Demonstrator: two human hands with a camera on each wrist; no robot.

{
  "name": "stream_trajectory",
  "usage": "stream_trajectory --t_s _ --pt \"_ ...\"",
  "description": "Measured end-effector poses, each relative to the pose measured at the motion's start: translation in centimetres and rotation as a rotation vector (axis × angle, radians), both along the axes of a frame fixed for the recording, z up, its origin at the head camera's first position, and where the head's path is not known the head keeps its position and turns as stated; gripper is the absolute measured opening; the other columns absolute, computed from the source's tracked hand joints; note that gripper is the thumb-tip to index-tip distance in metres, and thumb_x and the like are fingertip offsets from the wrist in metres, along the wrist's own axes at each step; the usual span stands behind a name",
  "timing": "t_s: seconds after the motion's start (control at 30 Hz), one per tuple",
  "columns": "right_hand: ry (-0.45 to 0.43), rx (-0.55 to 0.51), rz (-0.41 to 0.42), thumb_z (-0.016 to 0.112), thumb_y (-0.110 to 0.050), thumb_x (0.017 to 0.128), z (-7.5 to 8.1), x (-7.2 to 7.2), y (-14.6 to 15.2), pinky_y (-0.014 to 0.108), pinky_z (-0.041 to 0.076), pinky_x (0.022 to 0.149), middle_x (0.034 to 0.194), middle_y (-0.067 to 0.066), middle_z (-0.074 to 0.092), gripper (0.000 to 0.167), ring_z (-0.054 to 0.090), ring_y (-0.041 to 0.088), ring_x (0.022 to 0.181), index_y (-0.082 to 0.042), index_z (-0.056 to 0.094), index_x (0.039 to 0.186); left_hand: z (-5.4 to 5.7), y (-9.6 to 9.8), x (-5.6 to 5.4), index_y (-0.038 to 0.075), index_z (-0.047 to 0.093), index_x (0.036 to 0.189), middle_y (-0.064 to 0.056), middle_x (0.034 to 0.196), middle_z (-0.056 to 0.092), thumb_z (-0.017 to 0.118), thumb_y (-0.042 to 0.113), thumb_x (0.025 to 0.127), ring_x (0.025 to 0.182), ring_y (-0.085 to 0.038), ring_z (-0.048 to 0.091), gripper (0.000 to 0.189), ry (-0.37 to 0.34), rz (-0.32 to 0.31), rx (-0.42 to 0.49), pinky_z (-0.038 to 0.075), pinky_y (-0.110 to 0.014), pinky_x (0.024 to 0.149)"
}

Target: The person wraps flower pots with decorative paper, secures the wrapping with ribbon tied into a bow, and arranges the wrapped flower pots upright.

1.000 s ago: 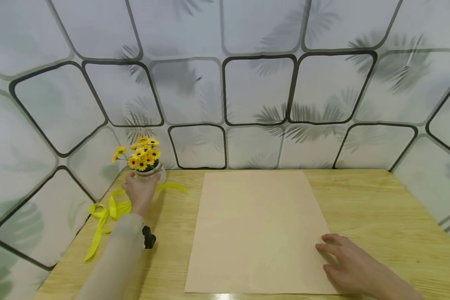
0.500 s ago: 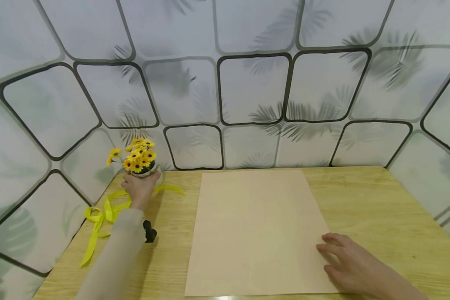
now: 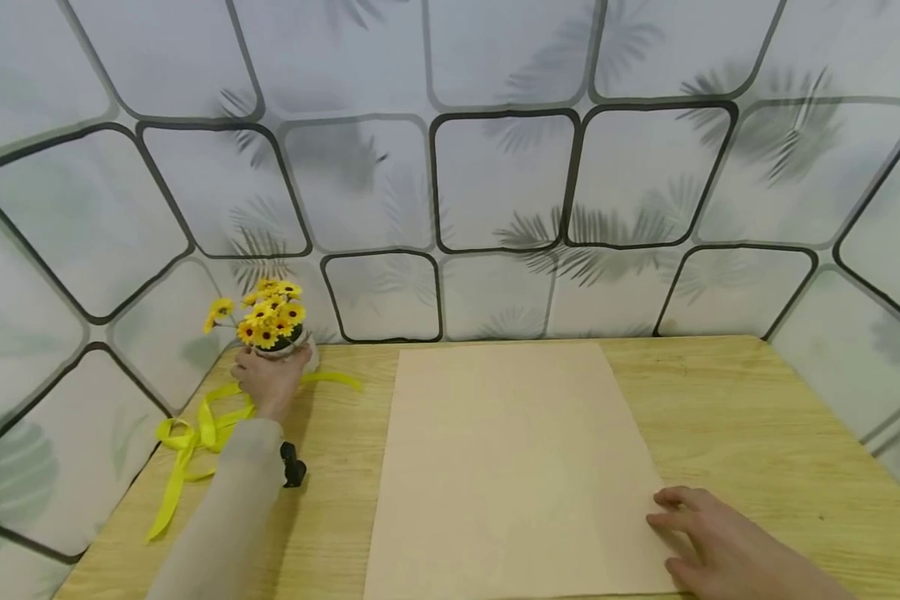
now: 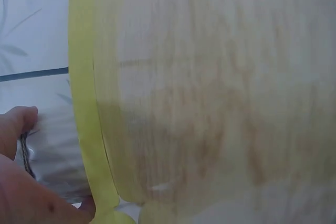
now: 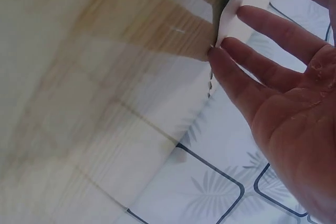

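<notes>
At the back left of the table my left hand [image 3: 272, 382] grips a white flower pot [image 3: 312, 354] of yellow artificial-looking flowers [image 3: 272, 315]. In the left wrist view, thumb and fingers curl round the pot [image 4: 58, 156], which has a twine band. A yellow ribbon [image 3: 171, 492] lies looped beside the left forearm, with its tail running behind the hand. My right hand [image 3: 727, 542] is at the near right edge of a large beige sheet [image 3: 525, 467]. Its fingers are loosely extended, fingertips right at that edge; in the right wrist view the palm [image 5: 294, 103] shows, holding nothing.
The wooden table [image 3: 765, 433] extends to the right of the sheet. Behind it and at both sides hangs a pale cloth backdrop [image 3: 502, 183] with dark rounded squares and leaf prints. A black device [image 3: 292, 465] sits at the left wrist.
The head view has shifted slightly, so the scene sits farther left. My left hand stays on the flower pot. My right hand appears a little lower and farther right.
</notes>
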State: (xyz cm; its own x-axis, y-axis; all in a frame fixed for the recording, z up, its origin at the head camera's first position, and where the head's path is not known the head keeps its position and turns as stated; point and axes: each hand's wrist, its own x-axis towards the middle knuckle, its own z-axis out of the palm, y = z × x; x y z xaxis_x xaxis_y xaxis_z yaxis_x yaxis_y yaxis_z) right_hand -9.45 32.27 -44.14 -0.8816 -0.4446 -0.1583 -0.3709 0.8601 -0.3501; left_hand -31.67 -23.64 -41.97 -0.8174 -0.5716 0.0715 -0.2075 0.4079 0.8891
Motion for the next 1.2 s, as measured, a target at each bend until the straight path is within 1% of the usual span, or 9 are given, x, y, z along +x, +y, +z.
stream_trajectory --t_s 0.1,0.2,0.27,0.43,0.63,0.77,1.0,1.13,1.2 --pt "0.006 0.002 0.018 0.076 -0.038 0.091 0.0 -0.1 -0.1 0.035 0.056 0.082 0.134 0.019 0.060 0.047 0.058 0.047 0.114 -0.004 0.073 0.123 0.2 -0.1 0.0 0.003 0.014 0.159 -0.029 0.158 0.022 0.079 0.037 0.086 0.144 -0.049 0.028 0.104 -0.026 -0.007 -0.013 0.029 -0.064 0.117" --pt "0.034 0.019 0.024 0.076 -0.041 0.091 0.0 0.0 -0.2 0.036 0.056 0.082 0.132 0.017 0.061 0.048 0.059 0.044 0.112 -0.003 0.074 0.120 0.5 -0.1 0.1 0.002 0.012 0.159 -0.030 0.159 0.022 0.080 0.036 0.086 0.146 -0.049 0.027 0.106 -0.032 -0.032 -0.022 0.029 -0.065 0.118" --pt "0.045 0.028 0.024 0.076 -0.042 0.090 -0.1 0.0 -0.2 0.036 0.056 0.082 0.131 0.017 0.061 0.049 0.058 0.043 0.113 -0.002 0.074 0.119 0.7 0.0 0.2 0.001 0.012 0.159 -0.030 0.159 0.023 0.080 0.033 0.086 0.147 -0.049 0.026 0.105 -0.019 -0.050 -0.021 0.027 -0.065 0.119" --pt "0.119 0.035 0.042 0.079 -0.041 0.089 -0.4 0.2 -0.3 0.035 0.056 0.082 0.130 0.015 0.062 0.049 0.058 0.043 0.112 -0.002 0.075 0.117 0.8 -0.1 0.2 0.000 0.016 0.158 -0.029 0.159 0.028 0.080 0.025 0.086 0.148 -0.047 0.027 0.099 0.008 -0.085 -0.023 0.024 -0.064 0.121" --pt "0.132 0.014 0.046 0.079 -0.040 0.088 -0.7 0.3 -0.4 0.034 0.056 0.082 0.129 0.015 0.062 0.048 0.059 0.043 0.111 -0.001 0.076 0.117 0.6 -0.6 -0.1 0.002 0.023 0.158 -0.026 0.158 0.034 0.081 0.022 0.085 0.148 -0.045 0.031 0.095 -0.011 -0.090 -0.020 0.023 -0.063 0.123" --pt "0.175 0.014 0.054 0.081 -0.038 0.086 -0.9 0.4 -0.5 0.033 0.056 0.080 0.127 0.013 0.063 0.046 0.060 0.041 0.109 -0.003 0.077 0.114 0.5 -0.8 -0.2 0.002 0.023 0.157 -0.026 0.157 0.035 0.080 0.020 0.084 0.148 -0.046 0.031 0.095 -0.025 -0.093 -0.021 0.022 -0.063 0.123" --pt "0.267 0.000 0.075 0.084 -0.037 0.084 -1.4 0.4 -0.6 0.030 0.056 0.079 0.124 0.011 0.065 0.041 0.059 0.038 0.107 -0.005 0.079 0.109 0.7 -1.2 -0.4 -0.003 0.013 0.159 -0.033 0.157 0.028 0.076 0.023 0.085 0.146 -0.052 0.027 0.100 -0.105 -0.112 -0.083 0.022 -0.067 0.120" --pt "0.279 -0.011 0.081 0.084 -0.036 0.084 -1.4 0.5 -0.5 0.030 0.056 0.077 0.123 0.012 0.065 0.039 0.059 0.039 0.106 -0.005 0.079 0.107 0.8 -1.3 -0.6 -0.006 0.007 0.159 -0.035 0.160 0.021 0.074 0.028 0.087 0.146 -0.054 0.023 0.104 -0.169 -0.124 -0.086 0.025 -0.066 0.120" --pt "0.260 -0.015 0.075 0.083 -0.035 0.085 -1.3 0.5 -0.5 0.031 0.056 0.078 0.123 0.013 0.064 0.038 0.059 0.040 0.106 -0.005 0.079 0.107 1.0 -1.3 -0.6 -0.007 0.004 0.159 -0.036 0.161 0.017 0.074 0.030 0.087 0.147 -0.055 0.022 0.106 -0.195 -0.130 -0.078 0.026 -0.066 0.120"
